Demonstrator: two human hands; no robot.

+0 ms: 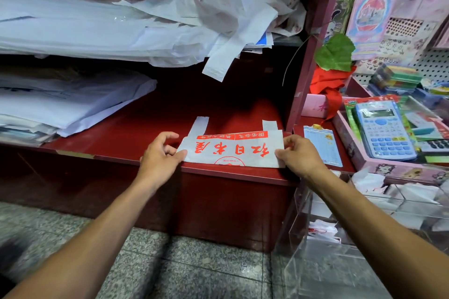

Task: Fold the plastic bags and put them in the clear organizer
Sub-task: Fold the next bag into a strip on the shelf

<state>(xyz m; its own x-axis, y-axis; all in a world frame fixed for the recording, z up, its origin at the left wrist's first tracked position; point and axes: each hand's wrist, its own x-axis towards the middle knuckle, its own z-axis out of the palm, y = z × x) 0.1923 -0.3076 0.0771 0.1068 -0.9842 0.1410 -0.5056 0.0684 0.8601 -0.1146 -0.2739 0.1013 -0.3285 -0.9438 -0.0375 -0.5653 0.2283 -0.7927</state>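
Head view: left hand, right hand grip pinching plastic bag edges.

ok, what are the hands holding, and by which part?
Both are on the printed bag on the shelf: left hand pinches its left edge, right hand its right edge. Nothing is lifted.

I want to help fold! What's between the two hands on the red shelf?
In the head view, a white plastic bag with red print lies flat between the left hand and the right hand, which pinch its two ends.
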